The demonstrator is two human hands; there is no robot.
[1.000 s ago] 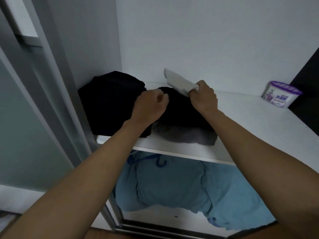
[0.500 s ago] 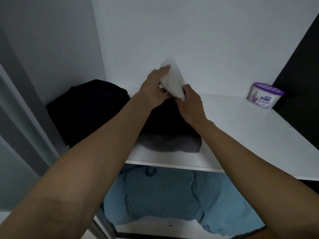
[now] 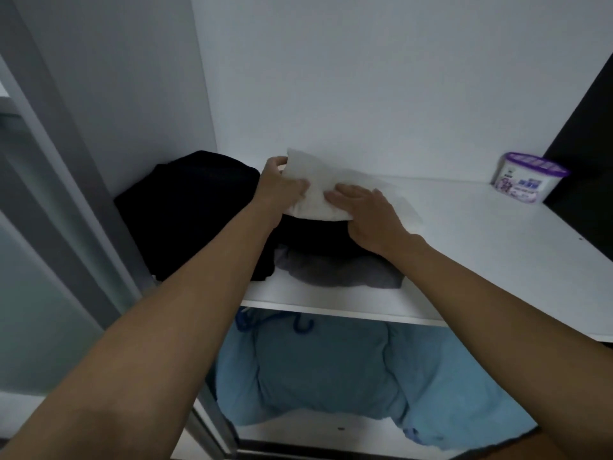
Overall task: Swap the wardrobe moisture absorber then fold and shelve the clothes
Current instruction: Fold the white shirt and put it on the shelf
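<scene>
A white folded cloth (image 3: 318,187) lies on top of a stack of dark folded clothes (image 3: 318,237) on the white wardrobe shelf (image 3: 481,247). My left hand (image 3: 282,184) grips the cloth's left edge, fingers curled round it. My right hand (image 3: 368,210) lies flat on the cloth with straight fingers, pressing it down. A grey garment (image 3: 338,270) sits at the bottom of that stack. A second black pile (image 3: 185,210) rests to the left. The moisture absorber (image 3: 527,177), a white tub with a purple lid, stands at the shelf's far right.
Light blue garments (image 3: 331,373) hang on blue hangers (image 3: 302,323) below the shelf. A grey sliding-door frame (image 3: 66,207) runs along the left. A dark panel (image 3: 583,154) bounds the shelf on the right, beside the tub.
The white cloth came down from being held upright in both hands and now lies spread on the dark stack. My right hand opened flat on it.
</scene>
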